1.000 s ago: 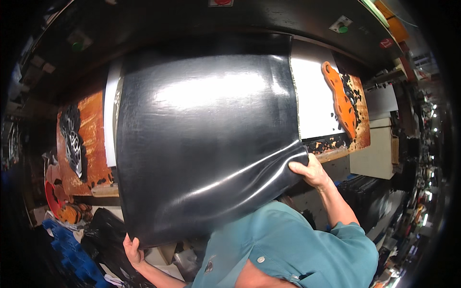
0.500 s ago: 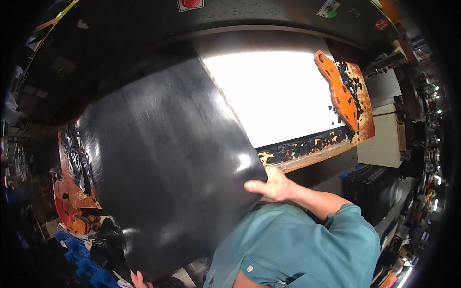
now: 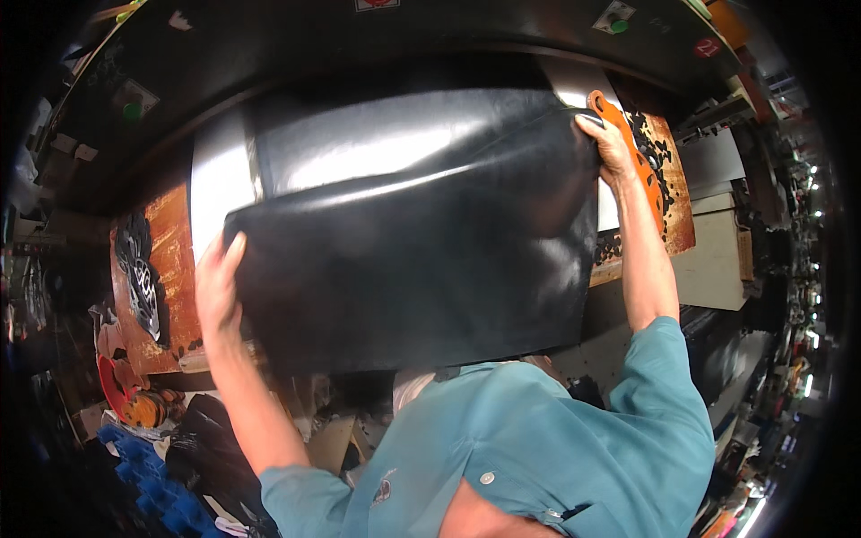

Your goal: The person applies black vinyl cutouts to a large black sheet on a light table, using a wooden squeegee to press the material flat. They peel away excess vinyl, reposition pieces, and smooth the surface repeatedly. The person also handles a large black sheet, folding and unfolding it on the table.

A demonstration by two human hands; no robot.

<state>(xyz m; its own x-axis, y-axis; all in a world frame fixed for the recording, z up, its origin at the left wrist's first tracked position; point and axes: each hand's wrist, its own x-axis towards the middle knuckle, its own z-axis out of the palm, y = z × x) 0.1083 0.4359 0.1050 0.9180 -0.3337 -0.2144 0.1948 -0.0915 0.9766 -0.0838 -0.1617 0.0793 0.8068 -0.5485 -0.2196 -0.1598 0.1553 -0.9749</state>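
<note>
A wide, glossy black sheet point(image 3: 413, 269) hangs between my two hands, bent along a crease across its width. Its far part lies over a white board point(image 3: 220, 170), which shows at the sheet's left and right sides. At the sheet's left edge, my left hand point(image 3: 218, 282) grips it, thumb on top. My right hand point(image 3: 610, 148) pinches the far right corner, close to an orange cutting die point(image 3: 644, 175) with a wavy outline and holes. The sheet hides most of the board.
Over the work surface runs a dark machine beam point(image 3: 430, 31) with green and red buttons. Black scraps point(image 3: 659, 148) lie by the die. On the rusty plate point(image 3: 175, 269) at left is a cut black piece point(image 3: 139, 278). Blue interlocking pieces point(image 3: 152, 480) sit low at left.
The black sheet has swung to the right and away from me, covering most of the white board. My left hand has risen from the bottom edge; my right hand has moved up toward the die.
</note>
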